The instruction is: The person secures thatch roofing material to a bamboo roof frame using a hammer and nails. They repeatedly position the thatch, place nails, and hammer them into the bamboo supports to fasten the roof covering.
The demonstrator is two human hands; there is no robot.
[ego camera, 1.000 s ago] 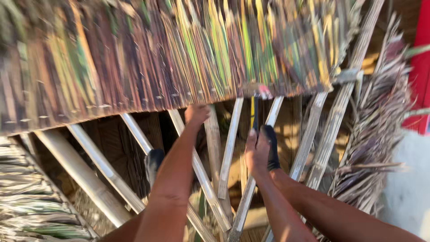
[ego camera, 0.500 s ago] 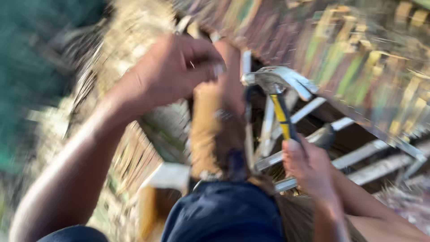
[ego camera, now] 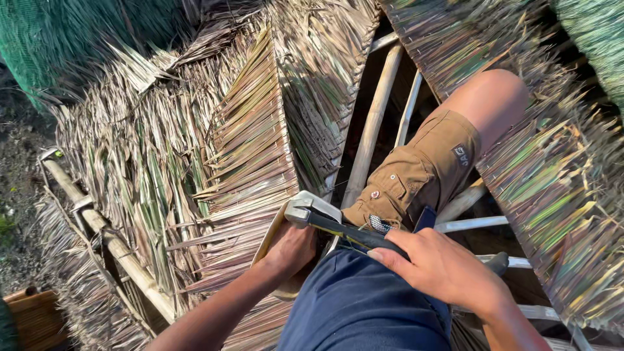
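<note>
My right hand (ego camera: 445, 268) is closed around the black-and-yellow handle of a hammer (ego camera: 338, 227). The hammer lies across my lap, and its steel head (ego camera: 304, 209) points left. My left hand (ego camera: 290, 250) sits just under that head. Its fingers curl round a pale wooden piece (ego camera: 270, 235) at the edge of the thatch. My bent knee in brown cargo shorts (ego camera: 422, 172) rests over the open roof frame. A navy shirt (ego camera: 354, 305) fills the bottom of the view.
Dried palm-leaf thatch panels (ego camera: 247, 143) cover the roof at left, and another panel (ego camera: 552, 169) lies at right. Bare poles (ego camera: 374, 123) and slats (ego camera: 471, 224) span the open gap between them. A long pole (ego camera: 110, 240) edges the roof at lower left. Green netting (ego camera: 78, 32) hangs at top left, with the ground far below.
The view has swung from the thatch ahead down to my lap and the left roof side. My left hand dropped from up high to the pale wooden piece. The hammer now lies low across my lap.
</note>
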